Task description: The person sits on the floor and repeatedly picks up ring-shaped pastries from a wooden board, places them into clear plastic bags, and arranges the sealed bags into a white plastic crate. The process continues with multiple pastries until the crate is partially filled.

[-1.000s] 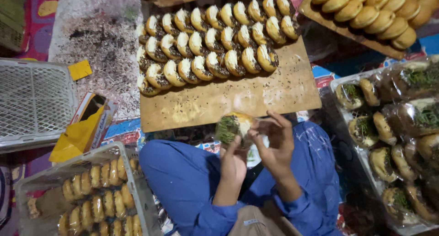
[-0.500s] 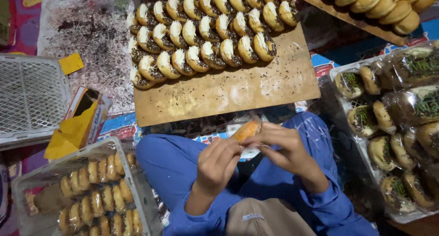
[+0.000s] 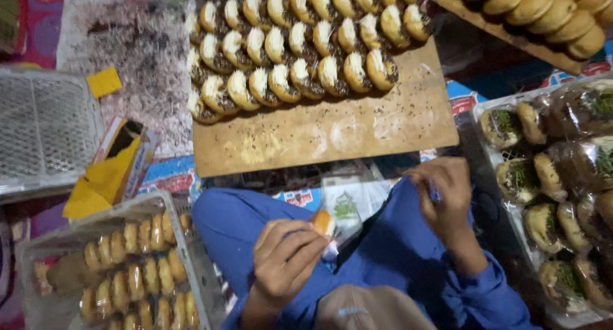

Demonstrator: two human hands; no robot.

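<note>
I see my left hand (image 3: 287, 256) low in the centre of the frame, fingers curled closed around a small filled bun (image 3: 322, 221) that sticks out above the knuckles, with a bit of clear wrapper (image 3: 348, 215) just beside it over my blue-clad lap (image 3: 396, 253). My right hand (image 3: 444, 196) sits right of centre, fingers bent in as if pinching something thin — I cannot tell what, if anything, it has hold of. Above both hands lies a wooden board (image 3: 332, 135), its upper part covered with rows of filled buns (image 3: 294, 49) standing on edge. At the lower left a clear plastic tray (image 3: 64, 234) holds more buns in rows, and along the right edge wrapped buns with green topping (image 3: 555, 170) fill another tray. A yellow carton (image 3: 108, 170) lies at the left — beside a white mesh basket (image 3: 45, 125).
</note>
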